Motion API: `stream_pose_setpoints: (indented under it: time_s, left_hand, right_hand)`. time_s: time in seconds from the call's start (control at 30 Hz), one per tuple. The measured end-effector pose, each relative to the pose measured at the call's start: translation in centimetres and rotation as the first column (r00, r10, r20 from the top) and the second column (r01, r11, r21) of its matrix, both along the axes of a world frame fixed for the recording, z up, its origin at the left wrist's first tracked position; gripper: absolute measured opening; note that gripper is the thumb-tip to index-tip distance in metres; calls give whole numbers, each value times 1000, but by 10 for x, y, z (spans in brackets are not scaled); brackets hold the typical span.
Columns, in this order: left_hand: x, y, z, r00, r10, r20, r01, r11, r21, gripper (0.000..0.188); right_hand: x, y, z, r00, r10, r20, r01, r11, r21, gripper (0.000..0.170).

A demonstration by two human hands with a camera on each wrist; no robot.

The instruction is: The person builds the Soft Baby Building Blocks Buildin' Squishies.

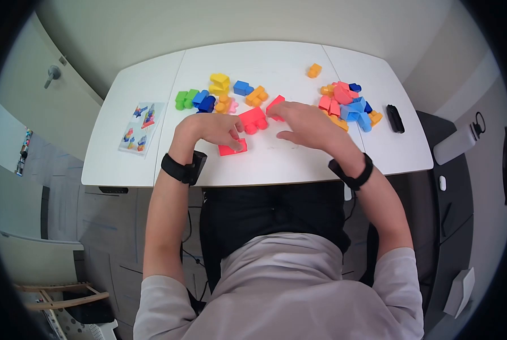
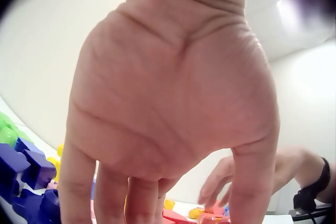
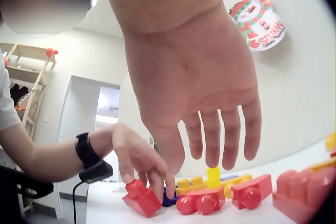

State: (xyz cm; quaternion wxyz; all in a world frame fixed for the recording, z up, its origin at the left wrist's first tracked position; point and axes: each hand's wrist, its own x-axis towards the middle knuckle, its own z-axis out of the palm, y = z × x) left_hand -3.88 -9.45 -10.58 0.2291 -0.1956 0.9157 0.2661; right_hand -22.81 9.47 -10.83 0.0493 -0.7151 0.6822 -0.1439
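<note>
My left hand (image 1: 218, 129) reaches down to a red toy building block (image 1: 232, 148) near the table's front. In the right wrist view its thumb meets the stud end of this red block (image 3: 142, 201), with the fingers at the far side, pinching it. Over the table my right hand (image 1: 309, 126) hangs with fingers loosely extended and nothing in them. Its fingertips are close to a second, slanted red block (image 1: 276, 106). Between both hands lies a larger red block (image 1: 253, 120) with round studs. The right wrist view shows the right palm (image 3: 194, 77) above the blocks.
Behind the left hand stand green (image 1: 186, 99), dark blue (image 1: 206, 103), yellow (image 1: 219, 84) and orange blocks (image 1: 257, 96). A mixed pile with light blue blocks (image 1: 353, 110) lies at the right, near a black case (image 1: 395, 118). A picture sheet (image 1: 142, 129) rests at the left.
</note>
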Motion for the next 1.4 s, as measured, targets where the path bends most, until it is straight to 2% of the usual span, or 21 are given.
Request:
stream_pose_setpoints:
  time_s: [0.1, 0.17, 0.27, 0.4, 0.5, 0.57, 0.6, 0.67, 0.7, 0.77, 0.9, 1.0, 1.2, 1.4]
  left_hand:
    - [0, -3, 2, 1000, 27, -10, -27, 1000, 5, 58]
    - [1, -4, 3, 999, 37, -14, -37, 999, 3, 55]
    - [2, -8, -3, 999, 42, 3, -42, 999, -13, 53]
    - [5, -16, -7, 999, 21, -37, -21, 1000, -6, 51]
    - [5, -19, -8, 998, 13, -54, -13, 1000, -11, 48]
    - [5, -17, -7, 998, 15, -61, -16, 1000, -24, 47]
    - [4, -17, -6, 998, -13, -69, 11, 1000, -26, 46]
    - [4, -16, -6, 996, -23, -82, 21, 1000, -17, 45]
    - [2, -15, -6, 996, -45, -80, 47, 999, 20, 46]
    - [1, -11, -5, 996, -63, -57, 67, 996, 63, 46]
    - [-5, -12, -15, 991, -86, -104, 93, 994, 62, 47]
    - [-10, -13, -19, 991, -99, -90, 111, 985, 130, 48]
    - [-12, -8, -19, 975, -161, -151, 184, 971, 151, 43]
    - [-13, -3, -18, 970, -175, -168, 201, 967, 157, 42]
  right_hand:
    - [6, -30, -17, 997, 2, -80, 1, 999, 39, 53]
    - [3, -47, -34, 969, 62, -240, -78, 995, -59, 56]
    - [1, -62, -46, 945, 98, -313, -146, 980, -135, 58]
    - [4, -74, -54, 913, 99, -396, -155, 982, -111, 53]
    - [2, -75, -49, 928, 138, -346, -170, 983, -63, 54]
    - [2, -63, -31, 987, 92, -132, -96, 995, -26, 54]
    - [2, -55, -19, 985, 103, -138, -107, 994, -20, 54]
    - [3, -37, 1, 998, -20, 52, 10, 984, 178, 56]
    - [1, -31, -1, 999, -7, 49, -2, 983, 185, 56]
    - [-4, -18, -2, 985, 18, 174, -67, 958, 281, 55]
    - [-1, 1, -7, 988, 20, 152, -70, 942, 329, 52]
    - [-3, 6, -11, 990, 28, 142, -74, 941, 331, 50]
    - [-2, 7, -20, 989, 52, 139, -87, 962, 261, 45]
    - [6, 5, -16, 990, -36, 139, -11, 944, 329, 46]
